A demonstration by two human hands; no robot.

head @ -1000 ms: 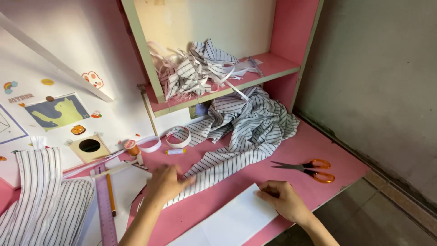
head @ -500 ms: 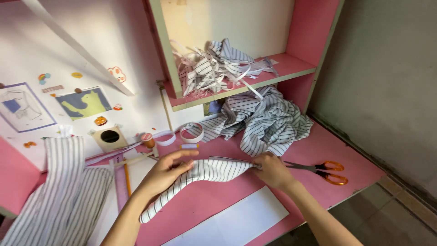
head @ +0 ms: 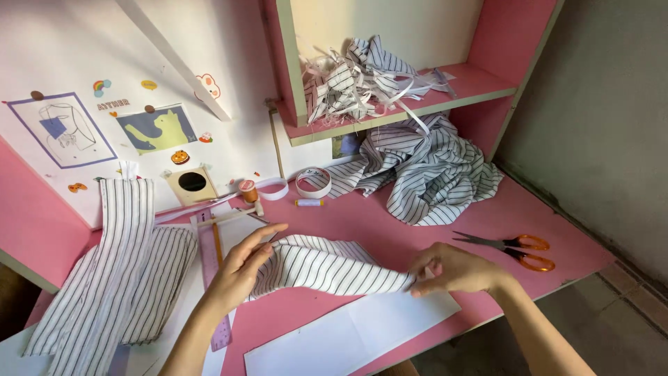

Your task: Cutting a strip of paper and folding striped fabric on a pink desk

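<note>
Pink counter [head: 417,230] under a pink shelf unit, seen from the head camera looking down: I watch two bare hands stretch a striped fabric strip [head: 327,268] across the front of the work surface. Its long axis runs roughly 9 to 3 o'clock, sagging a little toward the right end.

At the 9 o'clock end, the left hand [head: 243,268] lies on the strip with its fingers [head: 268,233] spread and extended toward 1 o'clock, the palm pressing the cloth rather than pinching it. At the 3 o'clock end, the right hand [head: 452,270] has its fingers pressed together, nipping the strip's tip just above a white sheet of paper [head: 348,334] that lies at 6 o'clock from the cloth. Both hands touch the strip, so neither is nearer; the cloth spans the gap between them.

Orange-handled scissors [head: 518,249] lie at 3 o'clock from the right hand, near but apart, blades pointing back toward it. A heap of striped cloth [head: 435,174] sits at 12 o'clock against the shelf. A tape roll [head: 313,182] rests at 11 o'clock. A purple ruler [head: 212,278] lies beside the left wrist, and folded striped panels [head: 118,271] fill the 9 o'clock edge.
</note>
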